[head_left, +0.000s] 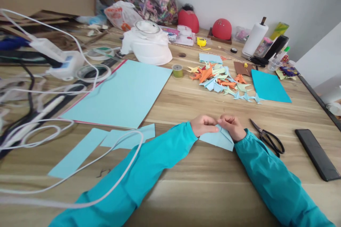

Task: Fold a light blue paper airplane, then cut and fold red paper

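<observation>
Both hands hold one piece of light blue folded paper (217,139) just over the wooden table. My left hand (204,125) pinches its upper left edge between thumb and fingers. Close beside it, my right hand (232,126) grips the top and right part, where crease lines run down the sheet. The fingertips of the two hands nearly meet at the top. Black-handled scissors (267,138) lie just right of my right hand. Beyond the hands is a heap of small folded paper cranes (213,78) in orange, pale green, yellow and blue.
Large light blue sheets (125,92) and cut strips (80,152) lie at left, with a white cable (141,145) looping over my left sleeve. A phone (317,154) rests at right. Further back are a thread spool (177,71), a bright blue sheet (270,86) and a tape measure (201,42).
</observation>
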The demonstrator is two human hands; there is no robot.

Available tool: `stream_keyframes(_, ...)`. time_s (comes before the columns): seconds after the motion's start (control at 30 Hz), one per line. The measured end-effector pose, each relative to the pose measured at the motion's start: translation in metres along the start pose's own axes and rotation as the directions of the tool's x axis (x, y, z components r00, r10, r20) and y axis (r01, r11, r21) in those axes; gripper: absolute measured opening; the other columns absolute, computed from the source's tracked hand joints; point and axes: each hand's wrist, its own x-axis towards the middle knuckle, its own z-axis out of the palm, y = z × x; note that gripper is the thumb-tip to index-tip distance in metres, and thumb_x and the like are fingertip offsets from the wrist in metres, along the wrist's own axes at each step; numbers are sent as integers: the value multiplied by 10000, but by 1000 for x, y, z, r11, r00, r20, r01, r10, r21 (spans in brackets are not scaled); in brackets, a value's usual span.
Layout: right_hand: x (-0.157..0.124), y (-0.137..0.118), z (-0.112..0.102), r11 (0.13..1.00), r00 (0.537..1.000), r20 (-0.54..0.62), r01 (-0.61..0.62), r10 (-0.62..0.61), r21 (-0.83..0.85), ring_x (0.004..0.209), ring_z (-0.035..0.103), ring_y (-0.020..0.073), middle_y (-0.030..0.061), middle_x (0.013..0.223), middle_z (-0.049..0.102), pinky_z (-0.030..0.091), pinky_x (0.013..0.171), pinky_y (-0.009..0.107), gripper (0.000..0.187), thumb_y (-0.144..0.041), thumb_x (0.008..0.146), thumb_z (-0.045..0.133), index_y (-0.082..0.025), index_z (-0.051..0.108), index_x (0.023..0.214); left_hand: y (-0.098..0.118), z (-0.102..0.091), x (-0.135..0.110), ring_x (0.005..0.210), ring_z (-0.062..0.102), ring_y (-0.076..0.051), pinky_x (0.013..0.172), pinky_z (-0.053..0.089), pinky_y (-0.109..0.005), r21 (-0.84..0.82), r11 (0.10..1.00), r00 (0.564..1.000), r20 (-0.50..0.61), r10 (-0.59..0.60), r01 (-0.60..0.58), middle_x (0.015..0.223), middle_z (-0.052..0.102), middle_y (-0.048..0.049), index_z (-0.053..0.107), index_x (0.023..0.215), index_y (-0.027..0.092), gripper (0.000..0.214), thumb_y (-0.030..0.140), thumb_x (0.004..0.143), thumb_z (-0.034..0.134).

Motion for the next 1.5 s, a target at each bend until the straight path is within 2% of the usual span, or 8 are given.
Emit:
stream_keyframes(0.23,1,3,2,973,993,-9,117,-122,-201,423,246,41,-72,439,320,183,393,201,442,-463,683,659,-164,411,471,-6,-2,3,427,391,-55,420,250,-201,52,998,1000,-8,19,-19,433,493,42,605,515,111,178,276,493,669)
stream_keyframes(0.43,1,3,3,963,988,-33,137,-149,-234,434,239,47,-68,448,306,194,397,202,468,-519,715,601,-168,403,477,-4,0,4,456,429,-70,442,293,-203,49,999,1000,-13,-22,23,471,535,30,647,582,105,166,255,514,665)
stream_keyframes(0.67,1,-1,0,976,997,60,-32,46,-215,414,319,47,-59,468,405,225,373,187,392,-500,651,668,-145,521,576,5,1,-2,447,377,-55,435,250,-199,71,997,996,-88,15,-9,449,471,45,586,518,110,173,269,537,652)
stream_keyframes(0.73,1,-2,0,981,995,79,-49,65,-190,410,324,44,-60,468,414,230,373,183,383,-494,649,671,-139,539,590,6,0,-3,443,374,-55,430,248,-197,88,996,996,-83,10,-3,447,458,47,569,515,112,195,289,544,645)
stream_keyframes(0.93,0,-3,1,990,996,76,-32,43,-136,398,321,36,-68,449,410,232,372,176,377,-479,631,691,-142,539,562,5,-4,-1,406,367,-45,393,235,-182,74,997,999,-41,-15,18,415,443,51,558,500,113,217,301,518,665)
stream_keyframes(1.1,1,-1,-1,989,995,49,-80,86,-124,402,378,49,-47,478,467,271,373,180,408,-537,657,645,-142,557,601,8,-1,-4,393,446,-81,362,268,-187,37,996,996,-39,-77,78,429,495,40,590,568,124,230,327,518,686)
stream_keyframes(1.33,2,3,-2,974,997,55,-33,47,-223,426,368,48,-54,491,448,270,379,171,376,-499,657,663,-146,546,604,8,-2,-3,403,350,-39,391,235,-180,98,995,997,-78,29,-21,388,414,62,524,454,118,240,295,509,677)
stream_keyframes(1.5,3,3,-1,960,998,65,10,8,-279,443,362,53,-52,497,446,267,379,171,349,-474,670,663,-150,549,608,6,-4,-1,396,356,-46,393,225,-189,93,996,997,-81,-4,11,385,431,54,548,460,118,189,272,507,647)
